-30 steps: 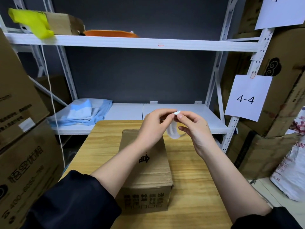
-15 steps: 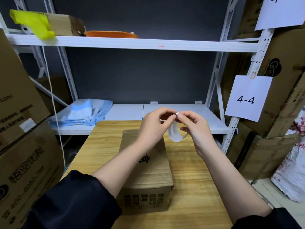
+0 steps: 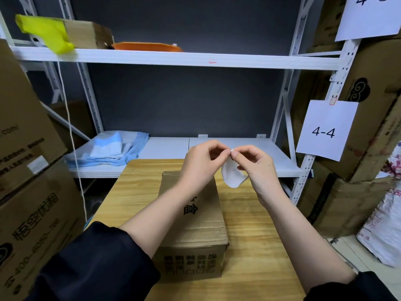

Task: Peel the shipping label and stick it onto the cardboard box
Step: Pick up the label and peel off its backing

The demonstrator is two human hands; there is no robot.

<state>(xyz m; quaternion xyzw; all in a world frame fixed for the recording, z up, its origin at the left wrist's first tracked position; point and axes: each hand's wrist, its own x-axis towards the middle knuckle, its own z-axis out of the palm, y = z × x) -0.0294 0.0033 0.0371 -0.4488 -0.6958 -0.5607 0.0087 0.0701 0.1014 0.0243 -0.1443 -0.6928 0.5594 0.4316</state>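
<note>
Nearest you, both dark sleeves [image 3: 91, 263] run off the bottom edge, so your elbows are cut from sight. Between your forearms the cardboard box [image 3: 195, 227] sits closed on the wooden counter [image 3: 260, 235]; your left forearm crosses its top and hides part of the black print there, and the print on its near face is too blurred to read.

Above the box's far end your hands meet. Your left hand [image 3: 200, 164] and right hand [image 3: 256, 166] each pinch the top edge of the shipping label [image 3: 231, 175] between thumb and fingertips, the pinches almost touching. The label hangs below them as a curled white sheet in the air, clear of the box. Your fingers cover the pinched corner, so you cannot tell whether label and backing have split, and no printing shows on it.

Beyond the counter, a folded blue cloth [image 3: 112, 148] lies on the lower shelf [image 3: 217, 146]. A paper sign [image 3: 325, 129] reading 4-4 hangs on the right upright.
</note>
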